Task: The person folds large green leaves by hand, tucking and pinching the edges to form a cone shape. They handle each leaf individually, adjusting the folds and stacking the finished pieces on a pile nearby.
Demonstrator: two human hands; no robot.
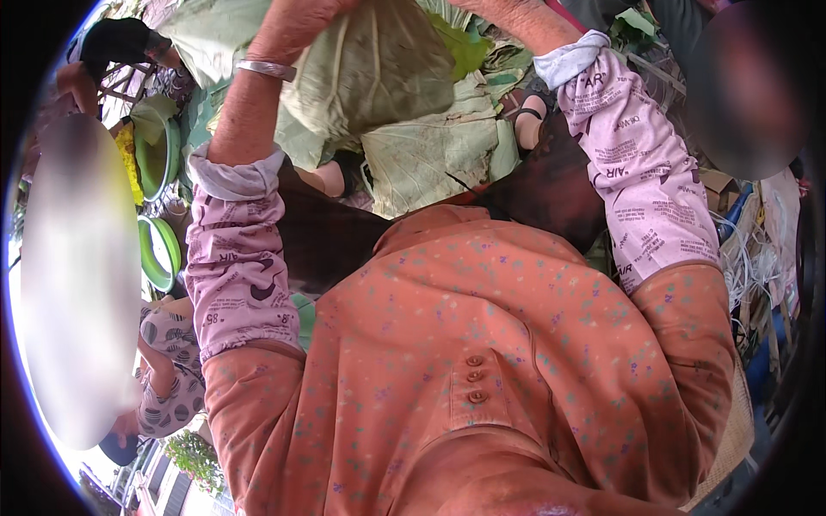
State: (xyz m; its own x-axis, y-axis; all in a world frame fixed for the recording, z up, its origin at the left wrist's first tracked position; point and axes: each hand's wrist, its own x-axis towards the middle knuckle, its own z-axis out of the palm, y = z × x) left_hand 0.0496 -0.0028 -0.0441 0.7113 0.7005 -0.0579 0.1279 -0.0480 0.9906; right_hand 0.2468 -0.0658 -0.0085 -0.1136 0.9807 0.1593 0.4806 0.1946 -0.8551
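Note:
At the top edge, the lower part of my left hand shows beside a large, pale green veined leaf; its fingers are cut off or hidden. The leaf looks folded or bunched, like a big lotus leaf, and bulges below that hand. My right forearm reaches up to the same edge, and the hand itself lies beyond the picture. More broad, flat leaves are spread beneath, around my sandalled feet. A brighter green leaf sticks out to the right of the folded one.
Green-rimmed basins stand at the left. A person in dark clothes bends over at the far left; another in a spotted top is nearer. A blurred person is at the far right, above a tangle of white strips.

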